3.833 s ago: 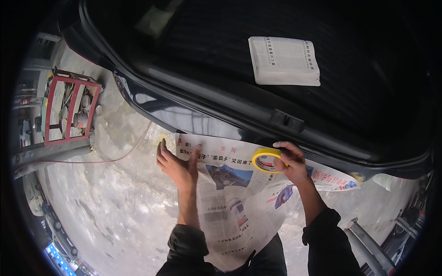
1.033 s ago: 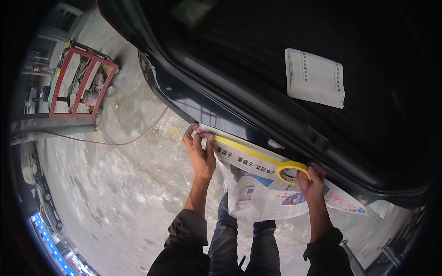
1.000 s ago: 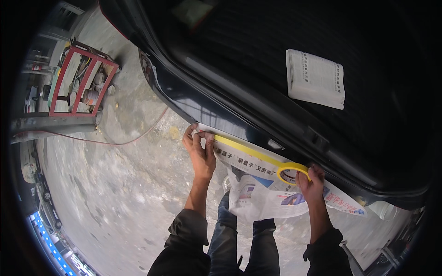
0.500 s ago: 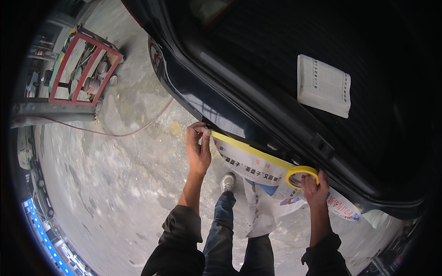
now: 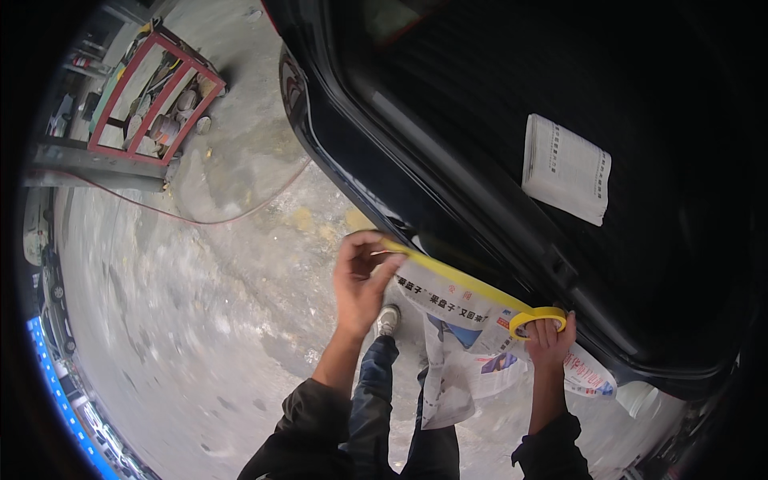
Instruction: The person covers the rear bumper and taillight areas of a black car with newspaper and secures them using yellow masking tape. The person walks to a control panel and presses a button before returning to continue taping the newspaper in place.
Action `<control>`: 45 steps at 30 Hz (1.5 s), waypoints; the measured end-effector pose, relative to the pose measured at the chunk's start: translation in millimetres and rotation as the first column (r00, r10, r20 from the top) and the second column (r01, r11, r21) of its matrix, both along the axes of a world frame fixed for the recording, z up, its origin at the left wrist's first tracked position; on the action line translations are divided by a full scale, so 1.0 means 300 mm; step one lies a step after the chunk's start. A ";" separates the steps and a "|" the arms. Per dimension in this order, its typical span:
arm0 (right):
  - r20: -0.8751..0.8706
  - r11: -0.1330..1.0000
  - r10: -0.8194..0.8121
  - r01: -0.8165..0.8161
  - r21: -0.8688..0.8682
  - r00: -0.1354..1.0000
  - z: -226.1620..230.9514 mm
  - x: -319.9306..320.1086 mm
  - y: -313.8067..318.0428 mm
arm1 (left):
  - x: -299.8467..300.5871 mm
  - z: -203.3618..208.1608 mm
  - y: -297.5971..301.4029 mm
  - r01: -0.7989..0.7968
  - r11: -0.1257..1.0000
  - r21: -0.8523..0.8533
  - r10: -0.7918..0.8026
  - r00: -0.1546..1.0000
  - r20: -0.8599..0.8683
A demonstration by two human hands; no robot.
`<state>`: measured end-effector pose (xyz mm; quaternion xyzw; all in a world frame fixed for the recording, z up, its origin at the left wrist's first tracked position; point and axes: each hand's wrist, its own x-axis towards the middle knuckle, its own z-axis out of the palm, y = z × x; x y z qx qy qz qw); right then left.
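A sheet of newspaper (image 5: 456, 308) hangs along the rear bumper (image 5: 436, 220) of a dark car, with a strip of yellow masking tape (image 5: 464, 282) along its upper edge. My left hand (image 5: 362, 280) grips the strip's left end, thumb and forefinger at the corner of the sheet; the exact contact is slightly blurred. On the right, my right hand (image 5: 549, 344) holds the yellow tape roll (image 5: 518, 325), its fingers through the ring. The strip runs taut between the hands. Lower parts of the newspaper droop in front of my legs.
A folded newspaper (image 5: 566, 170) lies in the open, dark trunk (image 5: 472, 104). On the concrete floor (image 5: 216, 296), a red-framed cart (image 5: 156, 100) with cans and tools stands far left. A thin hose (image 5: 232, 219) crosses the floor. My shoe (image 5: 387, 320) is below the sheet.
My left hand has moved right and slightly down, its fingers shifting on the tape end. The right hand and roll have dropped a little, and the whole view has shifted slightly.
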<state>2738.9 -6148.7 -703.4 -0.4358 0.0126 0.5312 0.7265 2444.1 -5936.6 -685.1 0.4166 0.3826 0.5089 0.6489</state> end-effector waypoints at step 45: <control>0.629 0.655 0.754 0.294 -0.697 -0.190 1.006 0.530 -0.091 | 0.482 0.940 0.020 0.704 0.312 0.637 0.310 0.559 -0.769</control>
